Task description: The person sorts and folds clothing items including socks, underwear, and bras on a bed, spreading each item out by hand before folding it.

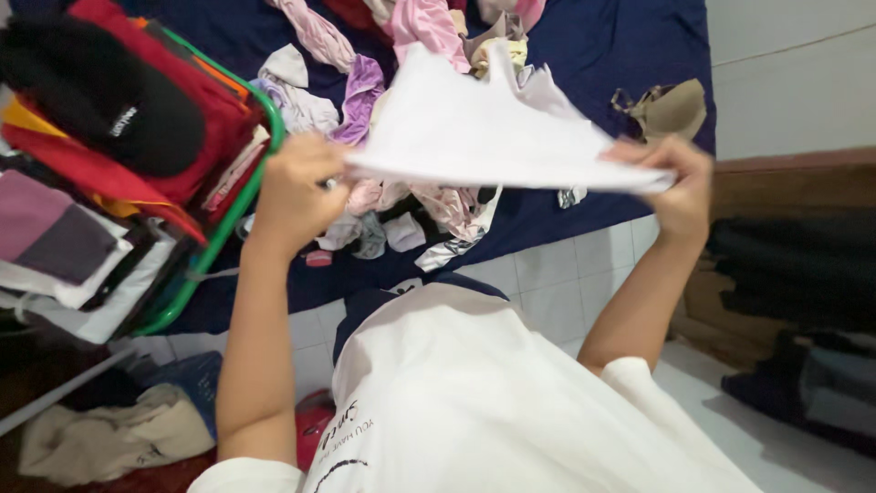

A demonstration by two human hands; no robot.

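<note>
White cloth (493, 137) is stretched flat between both raised hands: the left hand (292, 187) pinches its left edge, the right hand (675, 178) clamps the right corner. Beyond it, a clothes pile (411, 210) lies on blue bedding (593, 55); a green basket (228, 210) sits left.
</note>
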